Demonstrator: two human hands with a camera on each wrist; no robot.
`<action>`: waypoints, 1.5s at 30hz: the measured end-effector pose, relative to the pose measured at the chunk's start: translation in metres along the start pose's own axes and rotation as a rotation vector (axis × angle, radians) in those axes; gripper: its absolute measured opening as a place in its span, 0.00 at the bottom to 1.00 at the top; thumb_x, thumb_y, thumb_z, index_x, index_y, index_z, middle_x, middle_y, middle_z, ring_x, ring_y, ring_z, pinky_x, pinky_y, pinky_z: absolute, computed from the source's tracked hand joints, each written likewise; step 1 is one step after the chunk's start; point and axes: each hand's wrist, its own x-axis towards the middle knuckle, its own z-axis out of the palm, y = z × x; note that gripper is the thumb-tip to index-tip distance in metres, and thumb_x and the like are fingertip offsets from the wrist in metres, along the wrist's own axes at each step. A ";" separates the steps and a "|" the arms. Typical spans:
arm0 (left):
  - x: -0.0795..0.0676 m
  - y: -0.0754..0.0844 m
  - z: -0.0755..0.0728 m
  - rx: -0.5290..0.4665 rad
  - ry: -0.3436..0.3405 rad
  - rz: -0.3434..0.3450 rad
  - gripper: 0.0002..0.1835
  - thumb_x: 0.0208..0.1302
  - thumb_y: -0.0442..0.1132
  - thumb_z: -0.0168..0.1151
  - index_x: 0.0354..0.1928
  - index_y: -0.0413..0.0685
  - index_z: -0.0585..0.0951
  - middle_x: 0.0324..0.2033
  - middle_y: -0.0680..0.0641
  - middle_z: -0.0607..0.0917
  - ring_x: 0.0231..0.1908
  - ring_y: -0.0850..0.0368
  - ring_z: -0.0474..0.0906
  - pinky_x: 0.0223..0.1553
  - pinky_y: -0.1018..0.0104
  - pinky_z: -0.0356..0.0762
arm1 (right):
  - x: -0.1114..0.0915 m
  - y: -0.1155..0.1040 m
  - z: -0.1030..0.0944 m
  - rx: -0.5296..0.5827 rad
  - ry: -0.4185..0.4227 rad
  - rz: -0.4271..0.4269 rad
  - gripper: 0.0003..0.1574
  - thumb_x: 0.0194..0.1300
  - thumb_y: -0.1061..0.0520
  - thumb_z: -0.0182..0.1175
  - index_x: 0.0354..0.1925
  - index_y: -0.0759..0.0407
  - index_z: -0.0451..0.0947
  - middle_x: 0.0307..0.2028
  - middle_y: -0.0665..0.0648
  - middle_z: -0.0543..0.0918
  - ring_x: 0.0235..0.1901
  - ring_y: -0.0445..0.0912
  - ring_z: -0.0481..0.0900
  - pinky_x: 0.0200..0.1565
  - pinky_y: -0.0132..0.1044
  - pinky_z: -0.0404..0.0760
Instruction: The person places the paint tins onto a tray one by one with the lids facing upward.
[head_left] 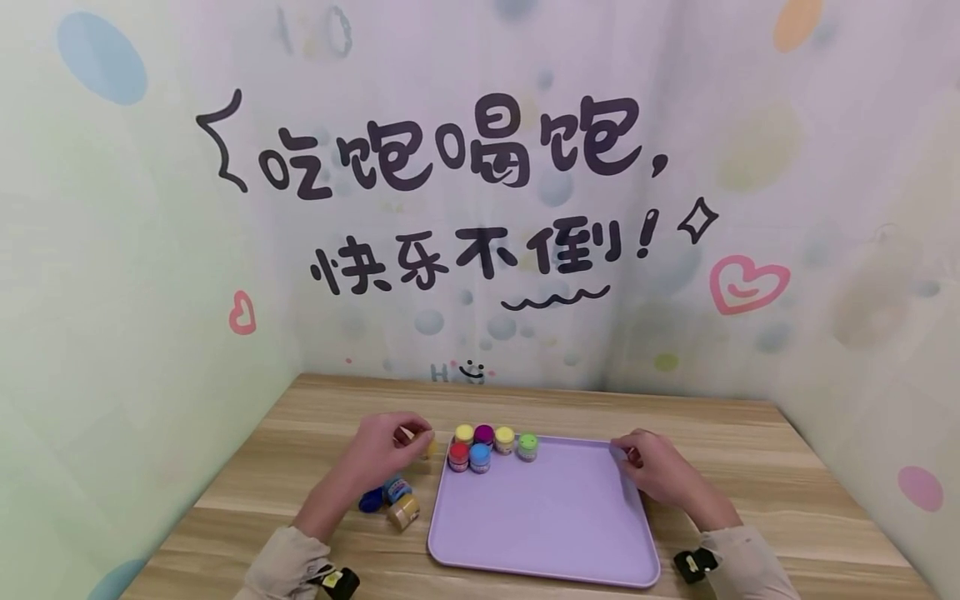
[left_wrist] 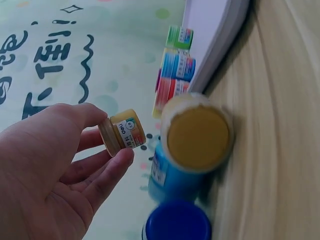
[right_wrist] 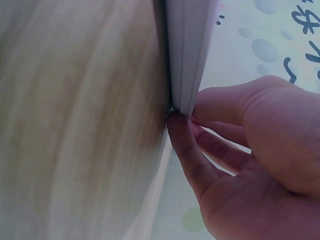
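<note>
pinching ochre jar point(left_wrist: 123, 132) in left hand point(head_left: 388, 450) over worktop point(head_left: 757, 467), just left of lilac tray point(head_left: 543, 517), and gripping tray's far right corner with right hand point(head_left: 662, 468), opposite six jars point(head_left: 480, 457) in its far left.

The head view is bright, with soft light. In the left wrist view, the nearest yellow jar point(left_wrist: 198, 137) looks fuzzy. The right wrist view shows a blurry table point(right_wrist: 75, 120) and dark shadow beside the tray point(right_wrist: 186, 50).

Held jar point(left_wrist: 123, 132) partly hidden in head view.
</note>
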 end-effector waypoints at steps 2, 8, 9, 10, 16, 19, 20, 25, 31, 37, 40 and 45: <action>0.003 0.004 0.003 -0.013 -0.006 0.011 0.05 0.75 0.44 0.70 0.45 0.55 0.91 0.41 0.55 0.92 0.38 0.65 0.85 0.41 0.71 0.87 | 0.000 0.000 0.000 0.000 -0.001 0.000 0.19 0.67 0.67 0.71 0.56 0.70 0.87 0.42 0.59 0.87 0.39 0.45 0.80 0.38 0.39 0.85; 0.010 0.014 0.012 -0.052 -0.012 0.047 0.04 0.74 0.43 0.71 0.44 0.55 0.90 0.41 0.54 0.92 0.37 0.64 0.86 0.40 0.73 0.86 | 0.000 0.000 -0.001 -0.001 0.004 -0.015 0.19 0.67 0.68 0.71 0.56 0.70 0.87 0.42 0.59 0.87 0.38 0.45 0.79 0.38 0.38 0.85; 0.010 0.016 0.013 -0.057 -0.014 0.051 0.04 0.74 0.43 0.71 0.44 0.55 0.90 0.41 0.54 0.92 0.37 0.64 0.86 0.40 0.73 0.86 | 0.000 0.000 -0.001 -0.001 0.004 -0.017 0.19 0.67 0.68 0.71 0.56 0.70 0.87 0.42 0.58 0.87 0.38 0.45 0.79 0.38 0.38 0.84; 0.011 0.018 0.015 -0.063 -0.016 0.057 0.04 0.74 0.43 0.71 0.44 0.55 0.91 0.41 0.54 0.92 0.37 0.64 0.86 0.39 0.73 0.86 | 0.000 0.000 -0.001 -0.001 0.005 -0.016 0.19 0.67 0.68 0.71 0.56 0.70 0.87 0.41 0.58 0.87 0.38 0.45 0.79 0.38 0.38 0.84; 0.017 0.030 0.025 -0.082 -0.018 0.084 0.05 0.74 0.44 0.72 0.44 0.53 0.91 0.41 0.54 0.91 0.36 0.63 0.85 0.37 0.73 0.85 | 0.000 0.001 -0.001 -0.002 0.005 -0.020 0.19 0.67 0.68 0.71 0.56 0.70 0.87 0.41 0.58 0.86 0.38 0.44 0.79 0.37 0.37 0.84; 0.020 0.035 0.030 -0.085 -0.012 0.103 0.05 0.73 0.44 0.72 0.44 0.52 0.91 0.41 0.52 0.91 0.34 0.62 0.86 0.35 0.73 0.85 | 0.000 0.001 -0.001 -0.005 0.005 -0.024 0.19 0.67 0.67 0.71 0.56 0.70 0.87 0.41 0.57 0.86 0.38 0.44 0.79 0.37 0.37 0.84; 0.021 0.037 0.032 -0.085 -0.012 0.106 0.06 0.73 0.44 0.73 0.43 0.51 0.91 0.41 0.52 0.91 0.34 0.62 0.86 0.35 0.73 0.85 | 0.000 0.001 -0.001 -0.007 0.005 -0.027 0.19 0.67 0.67 0.71 0.56 0.70 0.87 0.41 0.57 0.86 0.38 0.44 0.79 0.37 0.37 0.84; 0.025 0.043 0.042 -0.113 -0.020 0.098 0.07 0.73 0.45 0.73 0.44 0.50 0.91 0.41 0.51 0.89 0.33 0.63 0.84 0.30 0.74 0.84 | 0.001 0.002 0.000 -0.010 0.008 -0.028 0.19 0.67 0.67 0.71 0.56 0.70 0.87 0.41 0.57 0.87 0.38 0.44 0.79 0.37 0.38 0.84; 0.028 0.048 0.053 -0.105 0.011 0.121 0.07 0.73 0.45 0.73 0.43 0.51 0.92 0.39 0.52 0.88 0.33 0.63 0.83 0.30 0.74 0.84 | 0.000 0.001 0.000 -0.012 0.011 -0.024 0.19 0.67 0.67 0.72 0.56 0.69 0.88 0.41 0.57 0.87 0.38 0.44 0.79 0.37 0.38 0.84; 0.031 0.051 0.064 -0.108 0.034 0.174 0.06 0.72 0.43 0.74 0.42 0.48 0.91 0.37 0.50 0.87 0.34 0.62 0.83 0.35 0.74 0.85 | 0.000 0.000 0.000 -0.004 0.004 -0.012 0.19 0.67 0.67 0.71 0.56 0.70 0.87 0.42 0.58 0.87 0.38 0.45 0.79 0.38 0.39 0.85; 0.032 0.053 0.069 -0.112 0.047 0.204 0.06 0.71 0.41 0.75 0.42 0.46 0.91 0.36 0.48 0.87 0.34 0.60 0.84 0.35 0.74 0.85 | 0.000 0.000 0.000 -0.003 0.007 -0.018 0.20 0.67 0.68 0.71 0.56 0.70 0.87 0.42 0.58 0.87 0.38 0.45 0.79 0.38 0.39 0.85; 0.033 0.059 0.076 -0.056 0.058 0.220 0.08 0.69 0.42 0.77 0.41 0.46 0.91 0.36 0.49 0.86 0.34 0.59 0.82 0.33 0.76 0.82 | 0.001 0.002 0.000 -0.004 0.008 -0.026 0.19 0.67 0.68 0.71 0.56 0.71 0.87 0.41 0.58 0.87 0.38 0.44 0.79 0.37 0.38 0.84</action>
